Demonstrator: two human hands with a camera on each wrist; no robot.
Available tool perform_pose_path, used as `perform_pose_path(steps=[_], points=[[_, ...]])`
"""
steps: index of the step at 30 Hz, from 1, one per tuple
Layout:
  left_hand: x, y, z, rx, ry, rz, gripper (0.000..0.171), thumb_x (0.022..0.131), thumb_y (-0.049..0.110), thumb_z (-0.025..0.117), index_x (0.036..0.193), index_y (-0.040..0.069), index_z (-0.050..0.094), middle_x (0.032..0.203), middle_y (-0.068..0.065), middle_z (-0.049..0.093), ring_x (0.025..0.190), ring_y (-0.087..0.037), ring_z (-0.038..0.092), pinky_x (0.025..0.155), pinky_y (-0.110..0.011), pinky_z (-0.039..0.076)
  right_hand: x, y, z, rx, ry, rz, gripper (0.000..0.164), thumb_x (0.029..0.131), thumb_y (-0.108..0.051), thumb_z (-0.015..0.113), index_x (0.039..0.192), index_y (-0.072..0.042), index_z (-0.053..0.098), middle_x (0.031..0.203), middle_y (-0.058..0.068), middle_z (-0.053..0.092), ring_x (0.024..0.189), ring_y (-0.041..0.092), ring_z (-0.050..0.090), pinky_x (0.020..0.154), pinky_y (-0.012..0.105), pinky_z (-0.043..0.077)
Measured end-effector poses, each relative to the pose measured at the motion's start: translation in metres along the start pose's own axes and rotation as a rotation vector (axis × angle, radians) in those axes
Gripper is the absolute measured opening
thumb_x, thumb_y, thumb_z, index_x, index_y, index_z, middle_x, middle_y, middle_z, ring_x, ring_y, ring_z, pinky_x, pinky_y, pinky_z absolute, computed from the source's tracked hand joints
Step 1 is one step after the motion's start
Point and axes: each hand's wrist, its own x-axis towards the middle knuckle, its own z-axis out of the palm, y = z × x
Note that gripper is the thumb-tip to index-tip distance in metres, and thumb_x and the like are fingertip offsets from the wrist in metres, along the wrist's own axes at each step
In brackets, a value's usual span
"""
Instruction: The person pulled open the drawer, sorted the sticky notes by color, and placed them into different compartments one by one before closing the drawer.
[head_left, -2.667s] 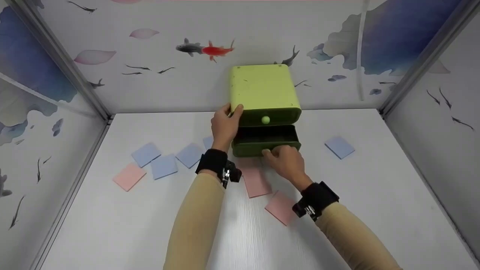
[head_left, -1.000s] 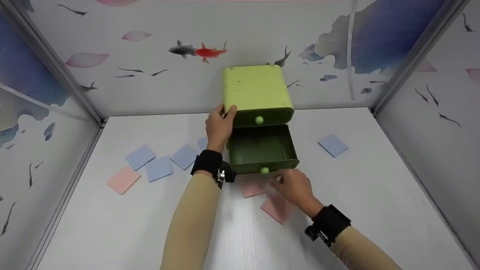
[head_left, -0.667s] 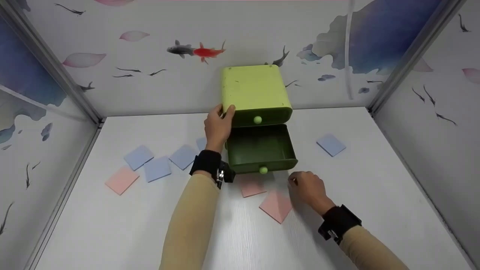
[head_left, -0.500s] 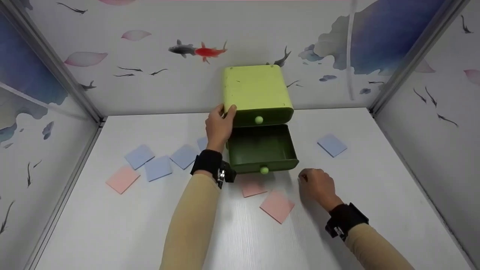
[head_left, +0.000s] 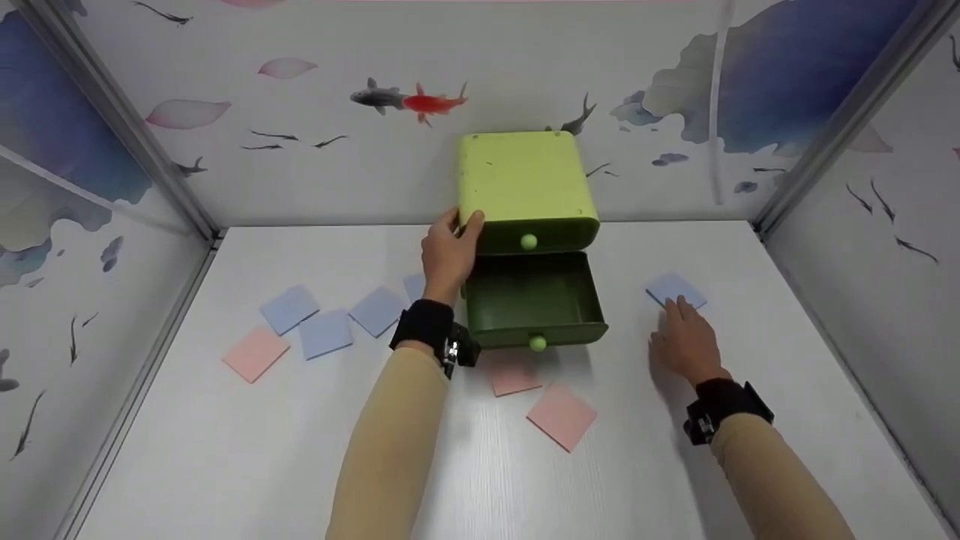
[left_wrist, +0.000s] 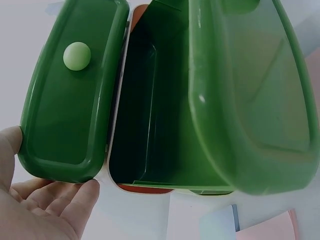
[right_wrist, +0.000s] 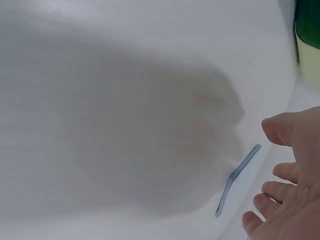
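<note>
A yellow-green drawer box (head_left: 525,176) with dark green fronts stands at the back wall. Its upper drawer is closed; the lower drawer (head_left: 499,339) is pulled out, with a bare inside. My left hand (head_left: 448,259) grips the box's front left edge, thumb on top and fingers at the side; the left wrist view shows the fingertips beside the upper drawer front. On the right, my right hand (head_left: 686,341) reaches with extended fingers to the near edge of a blue square pad (head_left: 673,285). In the right wrist view, thumb and fingers are apart beside that pad's thin edge (right_wrist: 237,172).
Left of the box lie several blue pads (head_left: 326,334) and one pink pad (head_left: 255,354). Another pink pad (head_left: 561,416) lies before the drawer, and more pink (head_left: 516,379) shows partly beneath it. Patterned walls (head_left: 337,172) enclose the white tabletop (head_left: 480,480).
The lower drawer has come farther out toward me. My right hand has left its knob, moved right and stretched its fingers to the blue pad. My left hand keeps its hold.
</note>
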Motion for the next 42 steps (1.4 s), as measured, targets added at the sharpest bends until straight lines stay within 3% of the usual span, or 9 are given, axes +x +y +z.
perform_pose_path(steps=[6,13,24,27,31,32,36,38,42], points=[[0.0,0.001,0.001,-0.013,0.001,0.012,0.063,0.098,0.047,0.052,0.15,0.013,0.038,0.152,-0.006,0.044,0.138,-0.021,0.046,0.111,-0.035,0.04,0.007,0.007,0.0,0.043,-0.086,0.014,0.064,0.1,-0.014,0.043,0.147,0.017,0.014,0.153,0.041,0.008,0.141,0.056,0.012,0.115,0.065,0.014],[-0.001,0.001,0.0,-0.004,0.011,0.036,0.061,0.099,0.045,0.052,0.149,0.013,0.04,0.151,-0.007,0.045,0.136,-0.022,0.048,0.111,-0.035,0.04,0.007,0.01,0.005,0.048,-0.131,-0.013,0.062,0.102,-0.012,0.035,0.148,0.018,0.007,0.153,0.042,0.008,0.141,0.058,0.012,0.115,0.065,0.014],[0.001,-0.001,-0.003,-0.005,0.015,0.011,0.062,0.098,0.047,0.052,0.149,0.014,0.039,0.152,-0.006,0.044,0.137,-0.021,0.047,0.111,-0.035,0.04,0.009,0.008,0.014,0.009,0.02,-0.041,0.054,0.099,-0.01,0.044,0.146,0.01,0.028,0.134,0.039,0.038,0.121,0.057,0.04,0.103,0.066,0.032],[0.002,-0.001,-0.003,-0.011,0.015,0.004,0.064,0.098,0.048,0.052,0.15,0.014,0.038,0.153,-0.006,0.044,0.137,-0.021,0.047,0.111,-0.035,0.04,0.011,0.008,0.016,0.002,0.044,-0.043,0.049,0.098,-0.011,0.046,0.142,0.01,0.037,0.13,0.038,0.041,0.117,0.056,0.042,0.097,0.065,0.037],[0.002,-0.002,-0.001,-0.015,0.017,-0.001,0.064,0.098,0.047,0.053,0.15,0.013,0.038,0.152,-0.006,0.044,0.137,-0.021,0.047,0.11,-0.035,0.041,0.014,0.008,0.019,0.04,0.041,-0.029,0.04,0.099,-0.012,0.046,0.129,0.014,0.044,0.14,0.041,0.033,0.128,0.057,0.034,0.102,0.067,0.034],[0.002,-0.002,0.0,-0.014,0.018,-0.004,0.064,0.098,0.048,0.053,0.15,0.013,0.039,0.152,-0.006,0.044,0.137,-0.021,0.048,0.11,-0.035,0.041,0.015,0.008,0.019,0.056,0.032,-0.022,0.038,0.099,-0.012,0.045,0.125,0.015,0.045,0.137,0.041,0.036,0.126,0.056,0.037,0.101,0.065,0.036],[0.002,-0.001,0.001,-0.009,0.02,-0.016,0.064,0.098,0.049,0.053,0.15,0.013,0.039,0.152,-0.005,0.045,0.137,-0.021,0.048,0.11,-0.035,0.041,0.021,0.009,0.016,0.08,0.026,-0.008,0.026,0.099,-0.014,0.047,0.107,0.01,0.049,0.112,0.034,0.053,0.1,0.047,0.055,0.08,0.055,0.048],[0.002,-0.001,0.001,-0.002,0.021,-0.02,0.065,0.098,0.049,0.053,0.15,0.013,0.039,0.152,-0.005,0.045,0.136,-0.021,0.048,0.11,-0.035,0.041,0.024,0.01,0.014,0.061,0.046,-0.013,0.022,0.098,-0.014,0.051,0.101,0.008,0.051,0.097,0.029,0.056,0.084,0.041,0.057,0.067,0.05,0.048],[0.003,0.0,0.002,0.006,0.017,-0.027,0.066,0.097,0.05,0.052,0.15,0.013,0.037,0.153,-0.005,0.044,0.137,-0.02,0.048,0.11,-0.035,0.041,0.027,0.013,0.009,0.011,0.093,-0.034,0.02,0.094,-0.009,0.06,0.099,0.009,0.055,0.099,0.032,0.057,0.087,0.046,0.058,0.068,0.054,0.05]])
